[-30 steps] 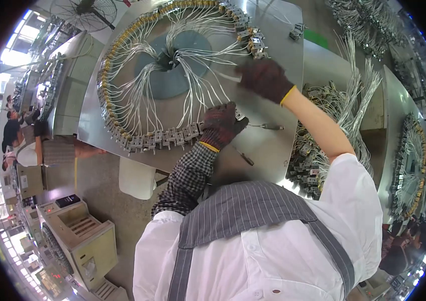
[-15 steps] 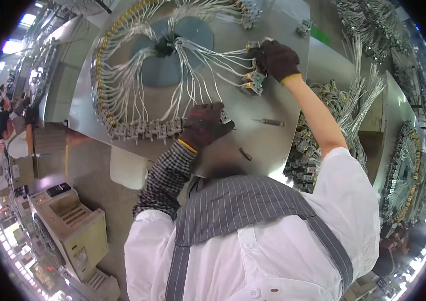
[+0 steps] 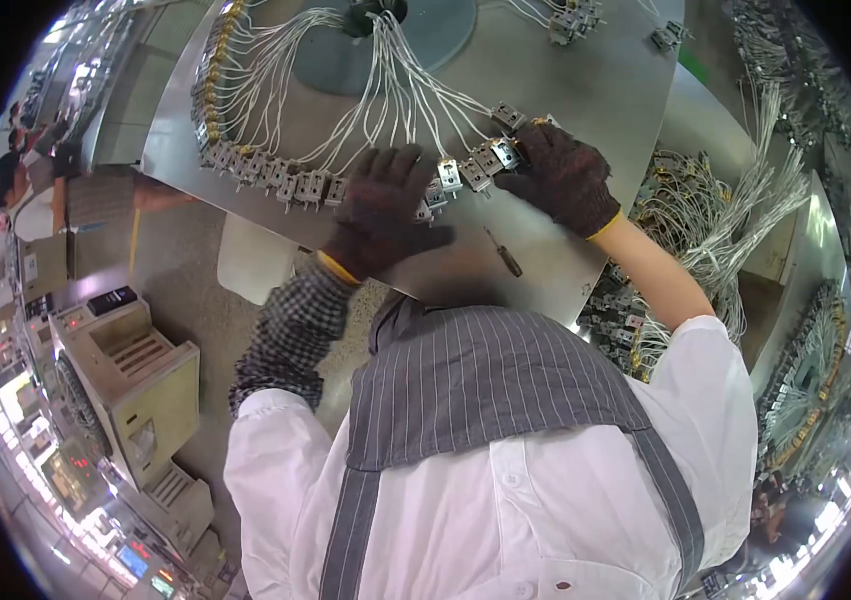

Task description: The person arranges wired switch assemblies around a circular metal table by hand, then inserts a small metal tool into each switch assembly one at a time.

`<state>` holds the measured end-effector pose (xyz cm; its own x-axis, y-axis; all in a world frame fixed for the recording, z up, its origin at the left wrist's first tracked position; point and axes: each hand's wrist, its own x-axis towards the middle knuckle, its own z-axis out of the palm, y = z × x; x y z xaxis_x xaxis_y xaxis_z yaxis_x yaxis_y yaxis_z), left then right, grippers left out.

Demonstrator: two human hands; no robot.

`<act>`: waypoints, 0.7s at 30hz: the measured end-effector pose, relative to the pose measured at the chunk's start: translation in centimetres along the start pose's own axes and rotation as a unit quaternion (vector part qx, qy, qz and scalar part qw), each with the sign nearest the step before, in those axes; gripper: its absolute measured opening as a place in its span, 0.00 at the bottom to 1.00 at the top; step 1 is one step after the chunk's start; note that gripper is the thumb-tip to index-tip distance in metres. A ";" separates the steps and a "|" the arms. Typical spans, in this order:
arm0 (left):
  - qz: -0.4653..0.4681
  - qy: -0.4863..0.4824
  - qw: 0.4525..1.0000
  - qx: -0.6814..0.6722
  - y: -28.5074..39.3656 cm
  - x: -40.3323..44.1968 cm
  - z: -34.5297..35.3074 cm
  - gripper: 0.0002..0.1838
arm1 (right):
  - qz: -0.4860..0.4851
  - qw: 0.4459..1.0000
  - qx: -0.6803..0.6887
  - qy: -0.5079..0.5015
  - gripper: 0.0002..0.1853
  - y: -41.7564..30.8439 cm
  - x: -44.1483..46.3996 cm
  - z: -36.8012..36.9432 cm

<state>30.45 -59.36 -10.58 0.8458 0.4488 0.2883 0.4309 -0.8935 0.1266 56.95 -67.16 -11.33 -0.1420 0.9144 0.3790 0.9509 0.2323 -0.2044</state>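
Small metal connector blocks with white wires (image 3: pixel 310 187) form a curved row along the near side of the metal table. My left hand (image 3: pixel 385 205), in a dark knitted glove, lies over this row with fingers stretched and thumb apart. At the row's right end, my gloved right hand (image 3: pixel 567 185) has thumb and fingers around a metal connector block (image 3: pixel 505 152), partly covered by the glove. Another connector block (image 3: pixel 448 175) sits between my hands. Just below them lies a small screwdriver (image 3: pixel 503 252) with a dark handle.
The wires gather at a grey round disc (image 3: pixel 345 75) on the table. More wired blocks (image 3: pixel 573 20) lie at the far side, beside a single block (image 3: pixel 667 36). Heaped wire bundles (image 3: pixel 715 220) stand to the right. A cream machine cabinet (image 3: pixel 140 385) and a seated person are at left.
My right hand has come nearer, bringing the right-end blocks towards the row. My left hand has opened flat over the blocks. The view has shifted, and one of two tools is out of sight.
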 end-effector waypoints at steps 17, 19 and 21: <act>-0.118 -0.042 0.989 0.072 3.7 1.6 1.4 0.41 | -0.336 0.939 0.029 -0.068 0.41 2.1 4.2 1.6; -0.097 -0.036 0.994 0.046 2.8 0.7 2.4 0.40 | -0.331 0.941 0.051 -0.041 0.39 1.5 4.0 2.7; -0.097 -0.059 0.993 0.024 1.8 0.7 3.1 0.40 | -0.326 0.943 0.070 -0.014 0.38 1.0 4.4 3.3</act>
<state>32.79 -60.64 -13.07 0.7748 0.6142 0.1499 0.6017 -0.7891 0.1236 56.36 -61.86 -12.85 -0.6928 0.5702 0.4414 0.6134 0.7879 -0.0550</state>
